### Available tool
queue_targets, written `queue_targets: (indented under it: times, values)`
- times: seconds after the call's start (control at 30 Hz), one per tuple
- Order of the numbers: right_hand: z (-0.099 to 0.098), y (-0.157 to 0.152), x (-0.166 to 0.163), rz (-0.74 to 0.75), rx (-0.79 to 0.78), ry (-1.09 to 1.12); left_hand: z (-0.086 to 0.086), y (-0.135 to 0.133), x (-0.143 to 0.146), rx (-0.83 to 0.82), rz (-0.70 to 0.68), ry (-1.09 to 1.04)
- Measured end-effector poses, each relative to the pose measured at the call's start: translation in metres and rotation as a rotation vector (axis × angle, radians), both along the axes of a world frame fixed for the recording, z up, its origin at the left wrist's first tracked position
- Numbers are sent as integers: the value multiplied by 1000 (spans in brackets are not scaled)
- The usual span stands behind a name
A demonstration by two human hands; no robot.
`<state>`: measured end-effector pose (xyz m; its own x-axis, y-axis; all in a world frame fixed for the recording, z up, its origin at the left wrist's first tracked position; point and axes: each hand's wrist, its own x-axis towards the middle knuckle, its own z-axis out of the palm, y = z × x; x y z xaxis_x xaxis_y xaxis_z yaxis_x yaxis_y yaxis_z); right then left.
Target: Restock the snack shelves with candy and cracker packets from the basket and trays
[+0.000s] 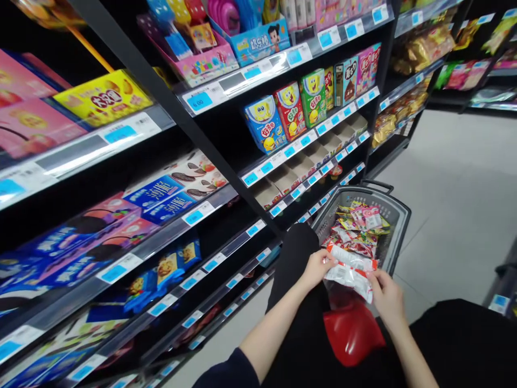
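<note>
Between my hands, in front of my knees, are silver-and-white snack packets [350, 276] with red edges; they overlap, so I cannot tell how many there are. My left hand [317, 269] pinches their left end between thumb and fingers. The right end is gripped by my right hand [388, 297]. Just beyond the packets stands a grey shopping basket [401, 226]. Inside it lie several small colourful snack packets [359, 221], mostly yellow, pink and red. The held packets partly cover the near side of the basket.
Shelves with blue price tags [297, 193] run along my left, close to the basket. Boxed snacks [264, 125] and open cardboard trays [283, 175] stand on them. A glossy red object [351, 334] is between my legs. Grey tiled floor [452, 178] lies to the right.
</note>
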<state>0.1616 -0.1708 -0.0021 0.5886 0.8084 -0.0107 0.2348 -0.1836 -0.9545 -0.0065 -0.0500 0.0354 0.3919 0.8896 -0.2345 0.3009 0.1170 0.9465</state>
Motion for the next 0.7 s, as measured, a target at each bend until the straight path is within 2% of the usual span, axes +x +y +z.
queue_targets:
  times: [0.23, 0.33, 0.47, 0.57, 0.7]
  values:
    - [-5, -2, 7, 9, 62, 209, -2, 5, 0, -111, 51, -111]
    - [1, -7, 10, 44, 97, 299, -7, 8, 3, -196, 64, -210]
    - [10, -7, 6, 97, 126, 300, -14, 11, 6, -358, 40, -315]
    - [12, -4, 6, 37, 149, 230, -12, 14, 5, -487, -29, -355]
    - [11, -3, 18, -140, 145, 122, 2, 13, 2, -629, -223, -396]
